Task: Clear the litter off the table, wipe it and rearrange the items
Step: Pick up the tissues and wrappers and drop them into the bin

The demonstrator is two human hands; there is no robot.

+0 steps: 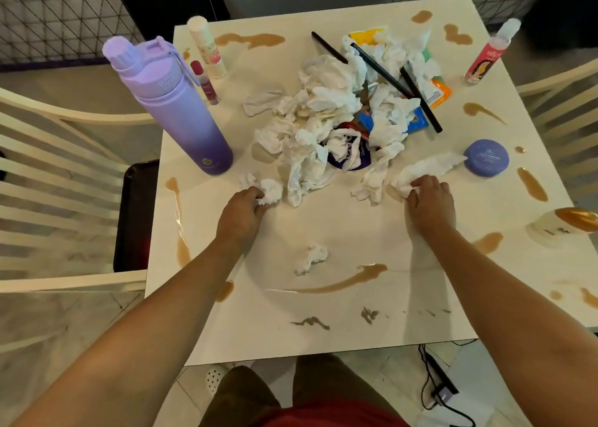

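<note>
Head view: left hand point(246, 204) pinches a tissue wad point(271, 191); right hand point(430, 200) grips another tissue point(424, 169). Litter pile point(339, 115) sits mid-table point(323, 339). I'd sweep both inward, skirting the brown spills point(343, 282), then lift together.

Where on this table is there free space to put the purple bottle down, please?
Bare top lies between the two hands, left and right, behind the loose tissue. The far-left part beyond the tissue pile is partly bare too. The middle is crowded; brown spills mark the near edge.
</note>
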